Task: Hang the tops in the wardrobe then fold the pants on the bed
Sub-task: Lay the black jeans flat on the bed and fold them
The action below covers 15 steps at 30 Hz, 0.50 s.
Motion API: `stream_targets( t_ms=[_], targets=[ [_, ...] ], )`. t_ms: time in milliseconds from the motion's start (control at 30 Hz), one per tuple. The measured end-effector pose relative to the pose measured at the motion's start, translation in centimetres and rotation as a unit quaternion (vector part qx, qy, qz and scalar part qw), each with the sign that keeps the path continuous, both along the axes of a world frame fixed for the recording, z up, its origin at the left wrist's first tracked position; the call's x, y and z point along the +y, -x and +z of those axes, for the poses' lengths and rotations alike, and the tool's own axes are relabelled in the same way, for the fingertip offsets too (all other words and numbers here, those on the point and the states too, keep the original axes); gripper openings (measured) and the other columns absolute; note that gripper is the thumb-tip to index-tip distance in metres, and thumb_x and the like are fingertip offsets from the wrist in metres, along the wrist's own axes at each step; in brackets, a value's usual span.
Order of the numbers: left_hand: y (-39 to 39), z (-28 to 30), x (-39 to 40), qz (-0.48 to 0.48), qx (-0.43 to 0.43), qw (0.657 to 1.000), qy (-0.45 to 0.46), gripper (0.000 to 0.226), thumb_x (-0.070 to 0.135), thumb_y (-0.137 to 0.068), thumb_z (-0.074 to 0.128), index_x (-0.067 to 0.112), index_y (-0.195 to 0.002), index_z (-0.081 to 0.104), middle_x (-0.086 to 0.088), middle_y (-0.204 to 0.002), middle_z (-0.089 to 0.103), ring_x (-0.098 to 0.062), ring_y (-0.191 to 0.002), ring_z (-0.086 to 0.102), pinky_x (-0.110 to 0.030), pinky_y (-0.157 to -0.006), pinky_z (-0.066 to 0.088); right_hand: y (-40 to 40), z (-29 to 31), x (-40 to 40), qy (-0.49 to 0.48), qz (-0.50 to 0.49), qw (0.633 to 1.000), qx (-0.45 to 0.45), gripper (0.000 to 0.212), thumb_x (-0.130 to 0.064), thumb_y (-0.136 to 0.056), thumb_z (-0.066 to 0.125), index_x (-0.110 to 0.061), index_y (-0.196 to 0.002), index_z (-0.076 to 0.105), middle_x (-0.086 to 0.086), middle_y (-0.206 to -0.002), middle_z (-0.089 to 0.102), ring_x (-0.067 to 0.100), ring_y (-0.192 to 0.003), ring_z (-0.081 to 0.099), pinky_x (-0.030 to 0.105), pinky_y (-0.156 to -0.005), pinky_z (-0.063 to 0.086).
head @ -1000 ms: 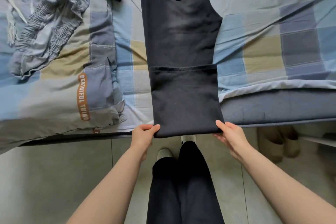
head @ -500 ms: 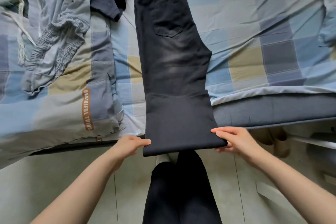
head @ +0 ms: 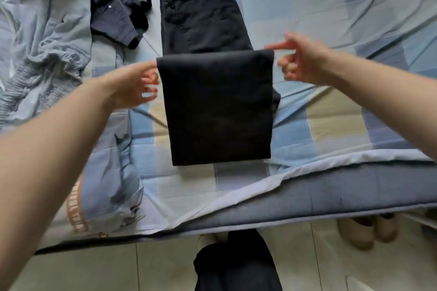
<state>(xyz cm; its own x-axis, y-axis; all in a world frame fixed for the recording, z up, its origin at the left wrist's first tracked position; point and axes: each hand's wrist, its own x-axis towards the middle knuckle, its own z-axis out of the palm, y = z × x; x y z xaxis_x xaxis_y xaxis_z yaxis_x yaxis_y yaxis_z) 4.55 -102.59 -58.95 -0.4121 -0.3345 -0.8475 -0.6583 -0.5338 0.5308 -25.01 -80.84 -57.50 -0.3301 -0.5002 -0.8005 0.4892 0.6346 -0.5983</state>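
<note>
Right now the black pants (head: pixel 212 106) lie near the middle of the bed's (head: pixel 331 198) front edge, with the leg half doubled up over the seat, so the waistband still shows toward the far side. Each of the 2 hands pinches a top corner of the folded layer: the left hand (head: pixel 132 85) holds the left corner between thumb and forefinger, and the right hand (head: pixel 300 59) holds the right corner the same way, its other fingers loosely curled. Both are motion-blurred. Past the left hand, a crumpled pale blue garment (head: pixel 42 38) covers the bed's left side, and a dark navy shirt (head: pixel 115 4) sits near the far left corner. Beige slippers (head: pixel 369 231) rest on the floor under the bed's front edge.
</note>
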Motion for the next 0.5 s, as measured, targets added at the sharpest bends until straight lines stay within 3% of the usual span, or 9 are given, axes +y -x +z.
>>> stream_targets(
  t_ms=[67, 167, 233, 300, 400, 500],
  targets=[
    [0.8, -4.3, 0.8, 0.079, -0.024, 0.997, 0.010, 0.039, 0.057, -0.089, 0.054, 0.023, -0.073, 0.062, 0.002, -0.073, 0.058, -0.015, -0.071, 0.055, -0.031, -0.072, 0.047, 0.2, -3.6, -0.7, -0.003, -0.065, 0.998, 0.023, 0.053, -0.056, -0.099, 0.025, -0.020, -0.106, 0.064, 0.007, -0.077, 0.056, 0.016, -0.059, 0.052, 0.026, -0.059, 0.049],
    [-0.3, -9.8, 5.7, 0.036, -0.089, 0.995, 0.004, 0.036, 0.061, -0.090, 0.053, 0.025, -0.084, 0.049, 0.004, -0.071, 0.044, -0.012, -0.059, 0.039, -0.025, -0.056, 0.031, -3.3, -9.8, 1.4, -0.068, -0.022, 0.997, -0.032, 0.059, -0.063, -0.096, 0.023, -0.018, -0.108, 0.060, 0.004, -0.103, 0.062, 0.017, -0.090, 0.061, 0.032, -0.075, 0.049],
    [-1.5, -11.8, 7.9, 0.063, -0.113, 0.987, 0.094, 0.034, 0.052, -0.085, 0.067, 0.022, -0.089, 0.052, 0.004, -0.076, 0.046, -0.011, -0.062, 0.042, -0.024, -0.056, 0.033, -6.2, -11.9, 3.0, -0.073, -0.030, 0.996, -0.042, 0.048, -0.057, -0.098, 0.030, -0.020, -0.096, 0.061, -0.003, -0.098, 0.066, 0.008, -0.083, 0.063, 0.025, -0.066, 0.047],
    [-2.6, -12.4, 9.2, 0.075, -0.103, 0.983, 0.129, 0.031, 0.041, -0.082, 0.074, 0.016, -0.095, 0.061, 0.004, -0.085, 0.061, -0.008, -0.068, 0.054, -0.019, -0.056, 0.039, -7.6, -12.6, 4.5, -0.078, -0.059, 0.995, -0.017, 0.037, -0.048, -0.099, 0.039, -0.020, -0.093, 0.062, -0.004, -0.092, 0.066, 0.002, -0.072, 0.066, 0.018, -0.055, 0.047],
    [-3.6, -12.1, 10.5, 0.071, -0.063, 0.989, 0.110, 0.026, 0.029, -0.083, 0.076, 0.017, -0.103, 0.066, 0.006, -0.101, 0.071, -0.007, -0.086, 0.067, -0.019, -0.066, 0.048, -8.0, -12.7, 6.8, -0.083, 0.003, 0.995, 0.048, 0.034, -0.042, -0.096, 0.049, -0.012, -0.101, 0.063, 0.003, -0.101, 0.063, 0.014, -0.090, 0.061, 0.027, -0.069, 0.049],
    [-3.6, -11.5, 10.6, 0.052, -0.034, 0.986, 0.153, 0.024, 0.019, -0.083, 0.075, 0.024, -0.105, 0.067, 0.012, -0.099, 0.073, -0.005, -0.090, 0.069, -0.014, -0.068, 0.051, -8.4, -12.2, 6.8, -0.056, 0.079, 0.982, 0.165, 0.031, -0.036, -0.091, 0.058, -0.005, -0.085, 0.057, 0.001, -0.074, 0.051, 0.015, -0.071, 0.047, 0.029, -0.065, 0.038]
  ],
)
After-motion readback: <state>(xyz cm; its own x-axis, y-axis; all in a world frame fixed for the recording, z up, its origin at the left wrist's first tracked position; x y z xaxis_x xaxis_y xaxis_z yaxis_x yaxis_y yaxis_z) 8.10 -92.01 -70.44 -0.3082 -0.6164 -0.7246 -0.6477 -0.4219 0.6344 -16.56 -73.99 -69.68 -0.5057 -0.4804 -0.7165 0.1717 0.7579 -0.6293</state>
